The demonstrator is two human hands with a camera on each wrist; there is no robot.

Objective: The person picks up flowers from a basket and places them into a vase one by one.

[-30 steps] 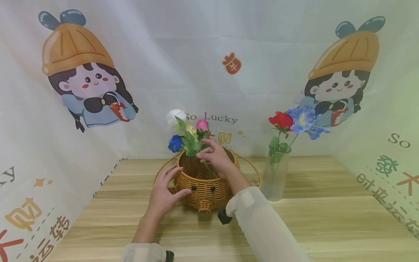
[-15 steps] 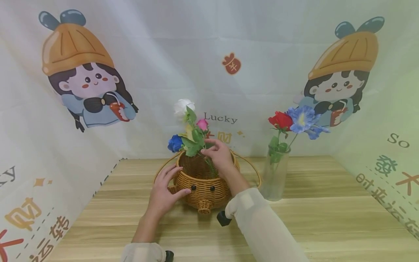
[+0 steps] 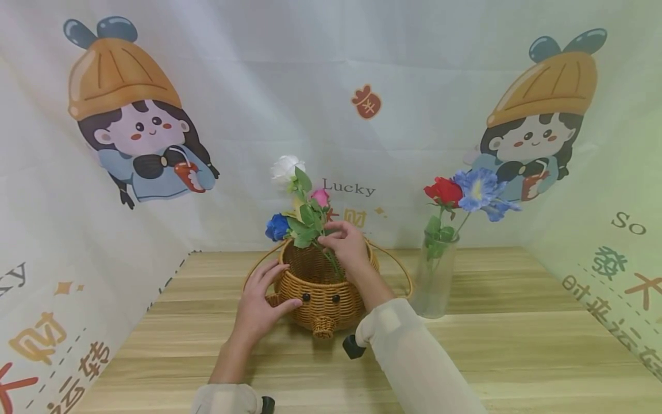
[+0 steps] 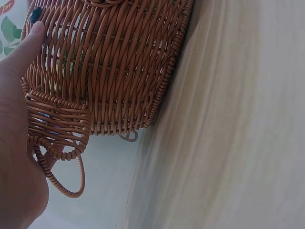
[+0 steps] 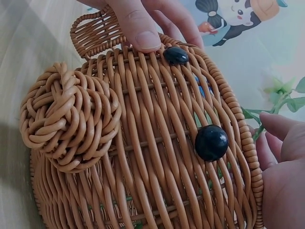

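Observation:
A brown wicker basket [image 3: 320,307] with black bead eyes and a woven snout stands on the table. My left hand [image 3: 261,299] grips its left side, fingers at the rim and thumb [image 5: 145,38] beside one eye. Over the opening, my right hand [image 3: 346,247] pinches a green stem [image 5: 259,131], which runs up toward the white rose [image 3: 288,169]. A pink rosebud [image 3: 320,198], a blue rose [image 3: 277,227] and a partly hidden yellow flower [image 3: 298,208] rise at the basket's back left. Their lower stems are mostly hidden by the wicker.
To the right of the basket, a clear vase [image 3: 437,282] holds a red rose [image 3: 443,190] and a light blue flower [image 3: 478,190]. The basket's thin handle [image 3: 395,261] loops out at both sides. Printed cloth [image 3: 258,86] hangs around the wooden table [image 3: 517,345].
The white rose has risen and shifted slightly right, turning more upright with its leaves. My right hand has moved slightly right along with it. The left hand and basket stay put.

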